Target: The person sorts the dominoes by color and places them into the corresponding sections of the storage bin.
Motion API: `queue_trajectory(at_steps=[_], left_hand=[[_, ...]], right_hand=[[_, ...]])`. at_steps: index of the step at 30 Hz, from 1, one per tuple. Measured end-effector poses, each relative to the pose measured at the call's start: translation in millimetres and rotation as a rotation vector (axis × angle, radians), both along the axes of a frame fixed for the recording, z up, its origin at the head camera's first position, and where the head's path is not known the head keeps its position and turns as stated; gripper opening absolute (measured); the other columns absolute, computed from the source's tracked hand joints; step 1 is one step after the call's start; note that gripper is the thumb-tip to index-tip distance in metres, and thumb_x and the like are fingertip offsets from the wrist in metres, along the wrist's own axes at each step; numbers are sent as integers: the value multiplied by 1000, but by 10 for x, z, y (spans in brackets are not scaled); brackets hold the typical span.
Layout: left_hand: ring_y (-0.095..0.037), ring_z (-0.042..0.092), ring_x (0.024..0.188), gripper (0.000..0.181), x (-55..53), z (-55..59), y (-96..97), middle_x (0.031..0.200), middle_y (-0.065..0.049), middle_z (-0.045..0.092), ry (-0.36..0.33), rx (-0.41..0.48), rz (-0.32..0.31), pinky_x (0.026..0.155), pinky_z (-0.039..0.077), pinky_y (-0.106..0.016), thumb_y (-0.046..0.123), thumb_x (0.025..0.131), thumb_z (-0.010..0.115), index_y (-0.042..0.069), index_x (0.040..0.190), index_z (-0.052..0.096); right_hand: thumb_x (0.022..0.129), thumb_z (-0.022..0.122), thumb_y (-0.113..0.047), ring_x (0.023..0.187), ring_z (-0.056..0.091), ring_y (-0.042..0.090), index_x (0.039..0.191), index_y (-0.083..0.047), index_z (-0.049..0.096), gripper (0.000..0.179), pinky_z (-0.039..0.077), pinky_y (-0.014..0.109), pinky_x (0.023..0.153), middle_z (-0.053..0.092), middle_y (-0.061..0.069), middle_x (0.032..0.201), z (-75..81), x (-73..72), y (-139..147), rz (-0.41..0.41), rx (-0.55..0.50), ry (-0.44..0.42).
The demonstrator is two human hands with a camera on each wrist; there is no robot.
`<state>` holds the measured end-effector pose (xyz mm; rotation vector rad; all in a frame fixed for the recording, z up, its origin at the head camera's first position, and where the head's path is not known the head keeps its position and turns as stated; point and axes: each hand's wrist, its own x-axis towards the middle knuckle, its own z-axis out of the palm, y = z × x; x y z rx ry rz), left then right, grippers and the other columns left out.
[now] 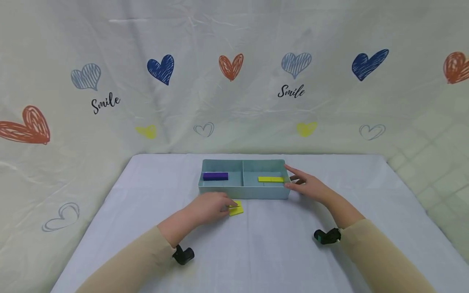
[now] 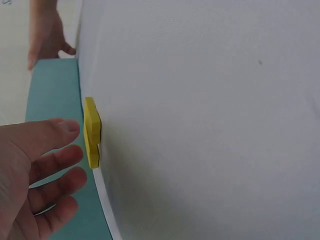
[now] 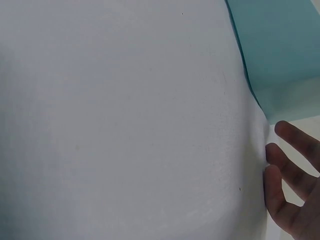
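Observation:
A pale blue-green box (image 1: 256, 193) with two compartments stands on the table. In front of it lie flat yellow pieces (image 1: 236, 210), which look like two overlapping in the left wrist view. My left hand (image 1: 209, 208) is beside them, its thumb and fingers loosely bent; in the left wrist view a small gap separates the fingertips (image 2: 70, 126) from the yellow pieces (image 2: 92, 131). At the box's right end is my right hand (image 1: 307, 187), fingers spread along the end wall; how firmly they touch it cannot be told.
A purple block (image 1: 215, 176) lies in the left compartment, and a yellow strip (image 1: 270, 179) is in the right one. White cloth (image 1: 278, 252) covers the table. Behind it hangs a pale sheet (image 1: 234, 106) printed with hearts. Each wrist carries a small black camera (image 1: 184, 255).

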<state>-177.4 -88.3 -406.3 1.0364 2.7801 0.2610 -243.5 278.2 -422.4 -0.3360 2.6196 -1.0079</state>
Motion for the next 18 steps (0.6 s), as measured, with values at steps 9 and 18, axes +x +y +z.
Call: queue_trajectory(at_steps=[9,18], left_hand=[[-12,63,104,30,-15,-60,66,113,7,68,17,-49,-27,92,51,-30,21,93,71,24,122,72],[-12,63,99,29,-27,-90,120,109,6,68,30,-74,-45,89,51,-31,22,93,71,23,121,72]], right_hand=[[93,61,-56,128,48,42,159,-31,21,82,50,50,90,46,24,145,7,11,-2,2,7,8],[93,61,-56,127,48,42,159,-31,21,81,51,48,89,46,25,145,2,17,-6,3,5,12]])
